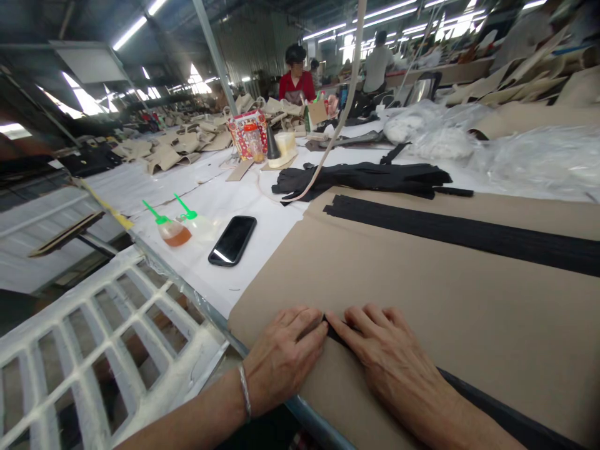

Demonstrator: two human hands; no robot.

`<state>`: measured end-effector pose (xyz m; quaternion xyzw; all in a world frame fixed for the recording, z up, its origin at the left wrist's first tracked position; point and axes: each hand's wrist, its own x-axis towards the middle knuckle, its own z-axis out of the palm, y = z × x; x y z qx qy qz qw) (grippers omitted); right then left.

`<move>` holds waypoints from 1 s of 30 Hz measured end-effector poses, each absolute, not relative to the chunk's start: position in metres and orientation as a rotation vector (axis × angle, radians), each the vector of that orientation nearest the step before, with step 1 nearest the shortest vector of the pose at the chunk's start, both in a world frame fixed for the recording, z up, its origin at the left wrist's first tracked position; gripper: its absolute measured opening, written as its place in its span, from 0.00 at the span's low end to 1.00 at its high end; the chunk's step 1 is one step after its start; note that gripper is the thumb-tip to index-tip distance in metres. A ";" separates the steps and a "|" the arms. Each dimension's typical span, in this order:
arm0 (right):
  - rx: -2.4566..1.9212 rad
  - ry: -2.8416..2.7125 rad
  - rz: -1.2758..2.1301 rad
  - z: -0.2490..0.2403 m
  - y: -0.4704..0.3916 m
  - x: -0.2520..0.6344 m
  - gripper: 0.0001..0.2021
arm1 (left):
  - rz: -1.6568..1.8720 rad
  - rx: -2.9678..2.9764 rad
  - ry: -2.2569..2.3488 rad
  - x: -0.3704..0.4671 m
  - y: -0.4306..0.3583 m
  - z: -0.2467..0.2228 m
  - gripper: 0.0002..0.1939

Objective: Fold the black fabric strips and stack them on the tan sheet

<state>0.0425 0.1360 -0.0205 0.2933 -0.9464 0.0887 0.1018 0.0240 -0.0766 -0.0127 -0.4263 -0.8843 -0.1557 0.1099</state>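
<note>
Phone (232, 240) lying on surface (201, 206), left of sheet (290, 262); squeeze bottles (174, 234) resting left of phone; far strip (450, 232) lying on sheet; cloth bundle (365, 177) lying behind strip.

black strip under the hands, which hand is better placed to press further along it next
Probably the right hand: it lies over the black strip, toward its longer run, while the left hand is at its tip.

No text, label, brand, number or sign can be read; the print on the red and white patterned bag (235, 135) is too small and blurred to make out
</note>
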 end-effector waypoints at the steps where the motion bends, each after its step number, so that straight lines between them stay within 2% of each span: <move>1: 0.864 -2.805 0.249 -0.020 0.136 0.042 0.26 | -0.448 -1.252 -2.596 0.024 -0.077 -0.013 0.15; 6: 0.814 -2.755 0.252 -0.023 0.139 0.042 0.26 | -0.374 -1.351 -2.592 0.021 -0.077 -0.013 0.17; 12: 0.813 -2.808 0.379 -0.027 0.154 0.046 0.13 | -0.346 -1.443 -2.620 0.014 -0.078 -0.011 0.14; 18: 1.006 -2.806 0.397 -0.021 0.166 0.049 0.08 | -0.408 -1.455 -2.631 0.012 -0.074 -0.005 0.14; 22: 1.053 -2.769 0.335 -0.017 0.172 0.051 0.09 | -0.364 -1.449 -2.680 0.012 -0.069 -0.001 0.19; 30: 1.044 -2.756 0.307 -0.020 0.182 0.058 0.11 | -0.253 -1.436 -2.796 0.013 -0.058 0.001 0.19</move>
